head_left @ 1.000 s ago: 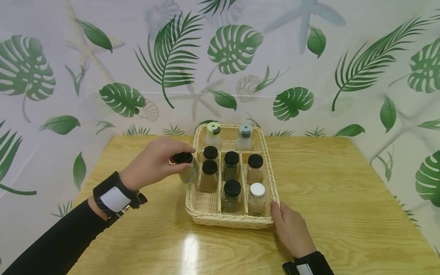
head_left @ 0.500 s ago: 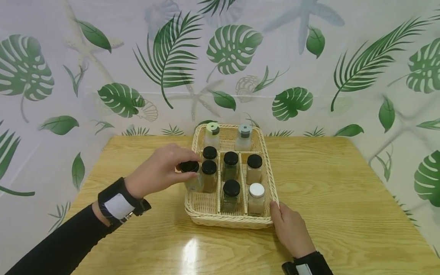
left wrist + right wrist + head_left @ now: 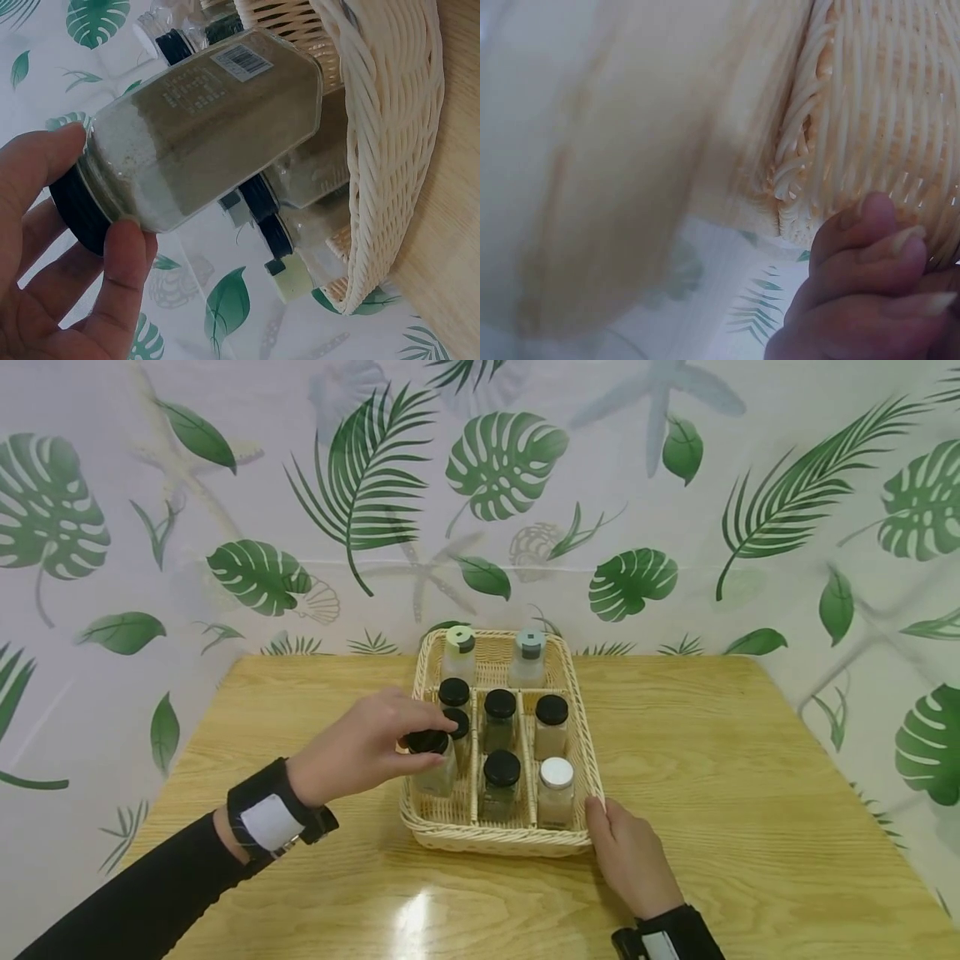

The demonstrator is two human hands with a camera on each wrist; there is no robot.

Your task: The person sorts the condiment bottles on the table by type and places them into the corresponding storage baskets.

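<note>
My left hand (image 3: 363, 743) pinches the black lid of a glass spice jar (image 3: 437, 779) between thumb and fingers. This jar hangs over the front left compartment of the wicker basket (image 3: 498, 837), beside another black-lidded jar (image 3: 459, 727). In the left wrist view, the jar (image 3: 217, 127) is tilted and partly filled with grey-brown powder, with a barcode label on its side. At the basket's front right corner, my right hand (image 3: 633, 860) grips the rim, thumb on top. The right wrist view has its curled fingers (image 3: 870, 262) against the outer weave.
Several black-lidded jars and one white-lidded jar (image 3: 557, 793) stand in the basket's divided sections. Two bottles, one with a yellow-green cap (image 3: 460, 660) and one with a blue-grey cap (image 3: 528, 662), stand in the back section. The wooden table (image 3: 690, 735) meets a leaf-patterned cloth behind.
My left hand has carried the jar rightward and toward the front, from outside the basket's left rim to above the front left compartment. The right hand keeps its grip on the basket.
</note>
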